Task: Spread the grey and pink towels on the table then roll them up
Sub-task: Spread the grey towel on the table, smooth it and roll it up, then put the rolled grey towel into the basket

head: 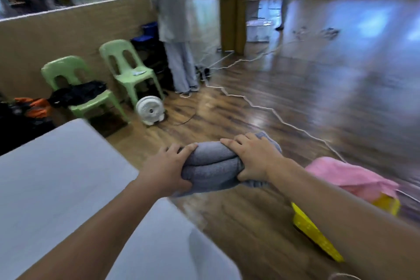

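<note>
Grey towel [212, 167], rolled, is clamped at both ends by left hand [167, 169] and right hand [253, 158] fingers.

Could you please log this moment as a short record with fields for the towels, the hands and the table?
grey towel: bunched, held in the air past the table edge
left hand: grip closed on the grey towel's left end
right hand: grip closed on its right end
pink towel: draped over a yellow basket
table: white, no towel on it
</note>
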Demonstrator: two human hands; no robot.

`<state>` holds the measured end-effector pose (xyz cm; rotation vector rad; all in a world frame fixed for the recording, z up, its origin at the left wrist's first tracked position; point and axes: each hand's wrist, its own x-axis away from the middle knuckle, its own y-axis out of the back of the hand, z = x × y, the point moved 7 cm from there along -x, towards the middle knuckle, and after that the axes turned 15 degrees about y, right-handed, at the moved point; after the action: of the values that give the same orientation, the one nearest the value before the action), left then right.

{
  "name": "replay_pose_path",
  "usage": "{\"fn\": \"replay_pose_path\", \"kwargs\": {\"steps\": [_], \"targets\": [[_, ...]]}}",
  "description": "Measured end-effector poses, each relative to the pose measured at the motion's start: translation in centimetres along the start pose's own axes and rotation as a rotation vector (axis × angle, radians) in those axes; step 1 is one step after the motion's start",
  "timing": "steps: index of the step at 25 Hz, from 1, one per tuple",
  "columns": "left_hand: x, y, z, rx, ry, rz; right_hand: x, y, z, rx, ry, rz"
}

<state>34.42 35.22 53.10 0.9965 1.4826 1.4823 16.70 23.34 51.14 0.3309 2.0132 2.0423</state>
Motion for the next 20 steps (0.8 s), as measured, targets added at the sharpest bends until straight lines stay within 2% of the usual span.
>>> {"fn": "replay_pose_path", "kwargs": {"steps": [5, 8, 14, 17, 20], "targets": [[-8.1, -2.3, -23.5, 0.028, -0.273, 0.036, 16.4, -1.0, -17.3, -0.018, -0.291, 0.028], [-11.3, -4.1, -34.5, 0.054, -0.389, 0.089, 24.3, -2.1, -24.5, -0.045, -0.420, 0.050], [-18.1, -9.6, -49.5, 0.027, -0.596, 0.135, 33.1, -7.8, -35.6, -0.163, -0.622, 0.073], [-22.1, -15.6, -54.9, -0.068, -0.717, 0.145, 34.8, -14.0, -40.0, -0.250, -0.728, 0.097], [-25.1, -24.0, -58.8, -0.115, -0.769, 0.256, 35.9, -22.2, -43.3, -0.351, -0.835, 0.116]]}}
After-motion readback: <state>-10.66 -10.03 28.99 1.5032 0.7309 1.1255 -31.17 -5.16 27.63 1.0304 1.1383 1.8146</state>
